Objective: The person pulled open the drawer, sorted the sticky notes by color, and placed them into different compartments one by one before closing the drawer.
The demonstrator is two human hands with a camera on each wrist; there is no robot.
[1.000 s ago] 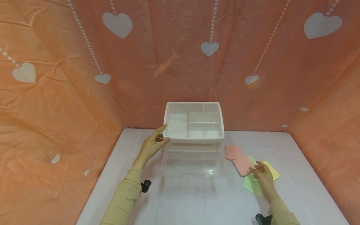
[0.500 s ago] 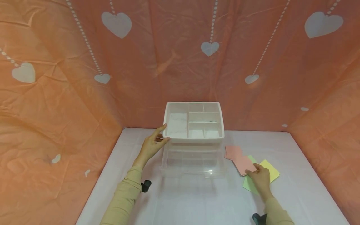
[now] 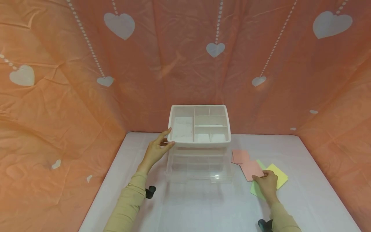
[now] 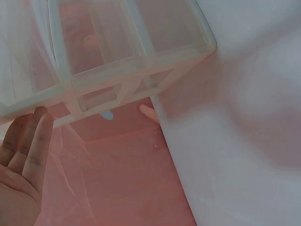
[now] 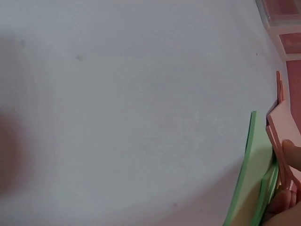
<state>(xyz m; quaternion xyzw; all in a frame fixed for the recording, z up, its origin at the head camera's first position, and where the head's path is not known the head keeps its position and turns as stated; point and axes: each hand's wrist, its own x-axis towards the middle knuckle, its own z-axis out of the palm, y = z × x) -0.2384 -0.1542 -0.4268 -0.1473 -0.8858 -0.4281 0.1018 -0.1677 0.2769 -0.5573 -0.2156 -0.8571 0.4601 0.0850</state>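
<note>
My left hand [image 3: 155,151] touches the left front corner of a white storage organizer [image 3: 200,145] with a divided top tray. In the left wrist view, its fingers [image 4: 38,141] lie fairly straight against the edge of the frame [image 4: 99,70]. A clear drawer [image 3: 200,165] juts out below the tray. To the right, my right hand [image 3: 268,185] pinches the corner of a pink sticky note pad [image 3: 251,170]. The right wrist view has the thumb [image 5: 292,154] on top of that pad and fingers below. Green sticky notes [image 3: 256,190] lie partly under this hand.
Another pink sticky note pad [image 3: 240,156] lies by the organizer's right side. Yellow sticky notes [image 3: 279,175] sit right of the hand. The white table [image 3: 197,209] is walled by an orange cloth [image 3: 185,74] with hearts at the back and sides.
My right hand has moved slightly left from over the green and yellow sticky notes and taken hold of the pink pad's corner. The left hand has stayed in place.
</note>
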